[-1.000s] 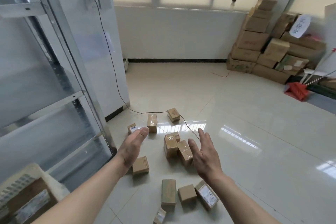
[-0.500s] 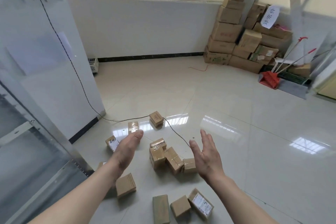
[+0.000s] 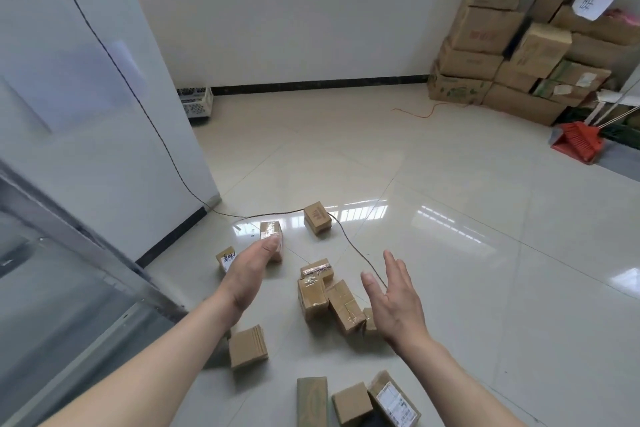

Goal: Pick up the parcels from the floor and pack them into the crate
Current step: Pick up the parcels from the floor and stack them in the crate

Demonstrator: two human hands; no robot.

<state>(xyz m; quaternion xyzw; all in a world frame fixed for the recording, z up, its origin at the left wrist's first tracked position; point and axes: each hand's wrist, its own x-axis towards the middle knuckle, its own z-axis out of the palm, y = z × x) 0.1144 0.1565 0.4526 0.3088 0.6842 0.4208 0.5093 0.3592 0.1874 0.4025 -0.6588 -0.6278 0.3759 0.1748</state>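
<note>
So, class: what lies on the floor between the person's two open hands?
In the head view, a cluster of small taped brown cardboard parcels lies between the left hand and right hand.

The glossy beige tiled floor (image 3: 450, 253) carries many small brown cardboard parcels (image 3: 313, 298), scattered near the middle and the bottom edge. A thin black cable (image 3: 349, 243) lies across the tiles just beside one parcel. A thin orange cord (image 3: 415, 113), a white perforated plastic crate (image 3: 195, 102), big stacked cardboard boxes (image 3: 485, 55) and a red broom head (image 3: 578, 140) rest farther back.
</note>
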